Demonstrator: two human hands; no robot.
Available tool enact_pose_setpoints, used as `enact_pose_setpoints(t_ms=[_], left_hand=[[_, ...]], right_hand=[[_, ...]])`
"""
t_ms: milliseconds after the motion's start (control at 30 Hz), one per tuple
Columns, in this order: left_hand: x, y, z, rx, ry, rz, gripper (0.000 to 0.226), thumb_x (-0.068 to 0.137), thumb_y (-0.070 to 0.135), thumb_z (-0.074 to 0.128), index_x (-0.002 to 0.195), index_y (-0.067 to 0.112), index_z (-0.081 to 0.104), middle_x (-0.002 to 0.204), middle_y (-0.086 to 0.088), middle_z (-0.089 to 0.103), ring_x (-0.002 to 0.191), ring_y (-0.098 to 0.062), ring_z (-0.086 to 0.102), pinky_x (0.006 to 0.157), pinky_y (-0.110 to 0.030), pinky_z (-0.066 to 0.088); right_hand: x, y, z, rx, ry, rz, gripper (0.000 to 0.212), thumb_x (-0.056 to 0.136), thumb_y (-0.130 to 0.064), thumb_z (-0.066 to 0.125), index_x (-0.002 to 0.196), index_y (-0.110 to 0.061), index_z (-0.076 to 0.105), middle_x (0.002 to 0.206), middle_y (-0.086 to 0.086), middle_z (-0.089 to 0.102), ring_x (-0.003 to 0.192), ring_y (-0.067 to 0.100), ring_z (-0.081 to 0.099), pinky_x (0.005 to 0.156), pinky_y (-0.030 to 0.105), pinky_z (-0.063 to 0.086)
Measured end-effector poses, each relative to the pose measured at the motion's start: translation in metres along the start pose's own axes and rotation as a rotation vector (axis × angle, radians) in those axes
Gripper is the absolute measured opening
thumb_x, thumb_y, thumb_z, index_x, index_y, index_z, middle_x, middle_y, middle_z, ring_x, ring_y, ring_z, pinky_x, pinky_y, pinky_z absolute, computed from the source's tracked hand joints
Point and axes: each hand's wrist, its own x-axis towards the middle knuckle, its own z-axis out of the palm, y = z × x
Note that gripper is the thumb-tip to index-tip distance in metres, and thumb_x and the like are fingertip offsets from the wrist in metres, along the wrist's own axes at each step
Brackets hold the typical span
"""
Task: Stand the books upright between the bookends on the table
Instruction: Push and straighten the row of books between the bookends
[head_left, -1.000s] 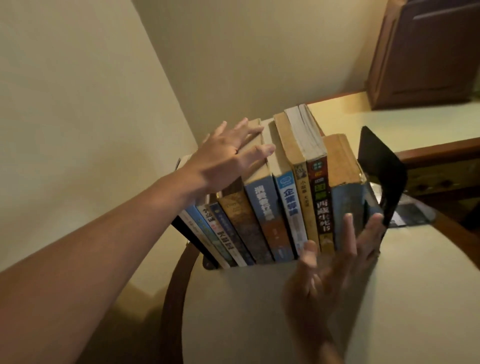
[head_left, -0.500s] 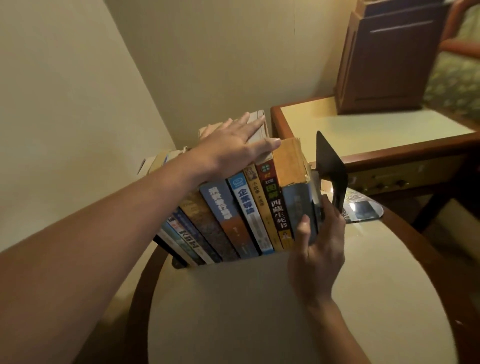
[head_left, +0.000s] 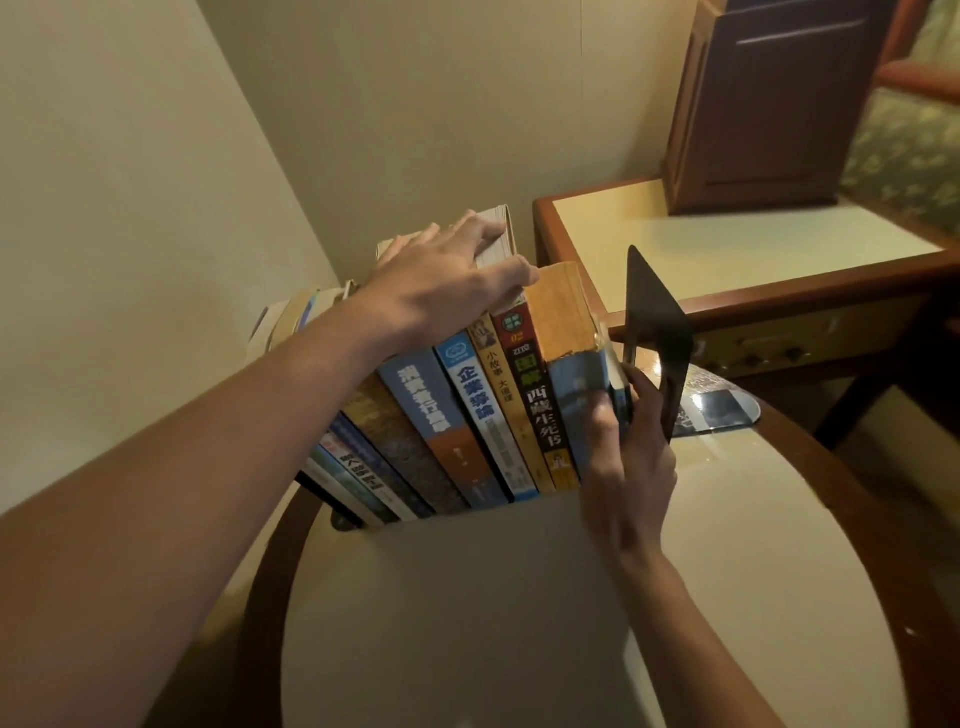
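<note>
books in a row, last one in a pinch

the left hand (head_left: 441, 291) lies flat and wide on the tops of the books (head_left: 457, 415), fingers straight, pressing down. it holds nothing. the books stand in a row on the round table (head_left: 467, 623), at about 11 o'clock from its middle, with their backs facing us. the ones on the left lean toward 10 o'clock. the ones on the right stand straighter. the last book (head_left: 571, 332) is blue with a worn yellow top. the right hand (head_left: 628, 467) pinches it low down, thumb on its back and fingers tucked in on its right side. the black bookend (head_left: 657, 338) stands just beside it, at 1 o'clock from that hand.

i think these are paper books: stiff when closed, light one by one, heavy as a bunch. the covers look smooth and may slip. the table looks shiny, so the bookend may slide. the worn top looks easy to tear. it seems best to hold a book by its two flat sides, low down.
</note>
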Motion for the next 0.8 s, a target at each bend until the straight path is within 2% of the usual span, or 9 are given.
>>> enact_pose_setpoints(t_ms=[100, 167, 300, 433, 500, 567, 600, 667, 800], left_hand=[[0.0, -0.001, 0.0, -0.005, 0.001, 0.003, 0.064, 0.096, 0.065, 0.041, 0.153, 0.038, 0.031, 0.165, 0.003, 0.026, 0.15, -0.025, 0.022, 0.12, -0.05, 0.019], [0.0, -0.002, 0.0, -0.015, 0.003, 0.009, 0.063, 0.096, 0.065, 0.042, 0.152, 0.038, 0.032, 0.164, 0.003, 0.028, 0.148, -0.024, 0.026, 0.119, -0.05, 0.021], [0.0, -0.003, 0.0, -0.043, 0.002, 0.02, 0.065, 0.093, 0.066, 0.042, 0.151, 0.037, 0.035, 0.162, 0.001, 0.033, 0.142, -0.023, 0.035, 0.115, -0.052, 0.029], [0.0, -0.004, 0.001, -0.05, -0.003, 0.014, 0.067, 0.09, 0.068, 0.042, 0.149, 0.039, 0.036, 0.158, -0.001, 0.04, 0.136, -0.023, 0.041, 0.113, -0.052, 0.032], [0.001, -0.004, 0.001, -0.071, -0.008, 0.003, 0.07, 0.086, 0.071, 0.041, 0.148, 0.04, 0.037, 0.154, -0.002, 0.044, 0.131, -0.024, 0.046, 0.111, -0.052, 0.036], [0.001, -0.005, 0.001, -0.087, -0.009, -0.008, 0.074, 0.081, 0.074, 0.04, 0.147, 0.041, 0.037, 0.149, -0.003, 0.05, 0.126, -0.024, 0.05, 0.109, -0.053, 0.038], [0.002, -0.005, 0.001, -0.087, -0.008, -0.012, 0.074, 0.08, 0.075, 0.039, 0.147, 0.041, 0.038, 0.149, -0.003, 0.05, 0.126, -0.024, 0.05, 0.109, -0.053, 0.038], [0.002, -0.006, 0.001, -0.081, -0.004, -0.016, 0.073, 0.082, 0.075, 0.04, 0.147, 0.042, 0.037, 0.153, -0.001, 0.046, 0.13, -0.024, 0.047, 0.111, -0.052, 0.036], [0.003, -0.007, 0.001, -0.027, 0.014, 0.017, 0.068, 0.091, 0.071, 0.04, 0.152, 0.04, 0.033, 0.163, 0.003, 0.03, 0.145, -0.024, 0.032, 0.118, -0.049, 0.023]], right_hand=[[0.0, 0.006, -0.005, 0.036, -0.028, -0.018, 0.049, 0.096, -0.054, 0.036, 0.14, -0.034, 0.04, 0.122, -0.003, 0.063, 0.095, 0.003, 0.065, 0.061, 0.015, 0.052], [0.0, 0.006, -0.011, 0.094, -0.051, -0.007, 0.047, 0.096, -0.052, 0.039, 0.137, -0.031, 0.044, 0.119, 0.0, 0.065, 0.094, 0.004, 0.068, 0.06, 0.017, 0.057], [0.001, 0.0, -0.021, 0.213, -0.048, 0.002, 0.045, 0.097, -0.041, 0.044, 0.138, -0.024, 0.049, 0.119, -0.004, 0.064, 0.103, 0.0, 0.065, 0.069, 0.028, 0.062], [0.002, 0.005, -0.025, 0.297, -0.11, 0.061, 0.047, 0.098, -0.044, 0.041, 0.141, -0.027, 0.049, 0.121, -0.004, 0.062, 0.107, 0.01, 0.064, 0.065, 0.029, 0.061], [0.005, 0.011, -0.024, 0.252, -0.129, 0.101, 0.049, 0.099, -0.05, 0.037, 0.142, -0.03, 0.049, 0.118, -0.002, 0.063, 0.104, 0.015, 0.065, 0.065, 0.037, 0.061], [0.01, 0.014, -0.023, 0.198, -0.15, 0.155, 0.053, 0.098, -0.058, 0.034, 0.141, -0.031, 0.05, 0.112, -0.002, 0.065, 0.101, 0.022, 0.065, 0.07, 0.053, 0.059], [0.013, 0.015, -0.023, 0.183, -0.16, 0.18, 0.056, 0.096, -0.061, 0.033, 0.139, -0.03, 0.051, 0.112, -0.002, 0.065, 0.1, 0.022, 0.065, 0.073, 0.056, 0.058], [0.016, 0.014, -0.025, 0.152, -0.166, 0.192, 0.059, 0.096, -0.063, 0.031, 0.137, -0.027, 0.054, 0.11, -0.003, 0.066, 0.1, 0.02, 0.065, 0.073, 0.054, 0.058], [0.007, 0.011, -0.022, 0.168, -0.135, 0.094, 0.05, 0.1, -0.055, 0.03, 0.136, -0.03, 0.052, 0.109, -0.003, 0.066, 0.095, 0.017, 0.067, 0.061, 0.037, 0.06]])
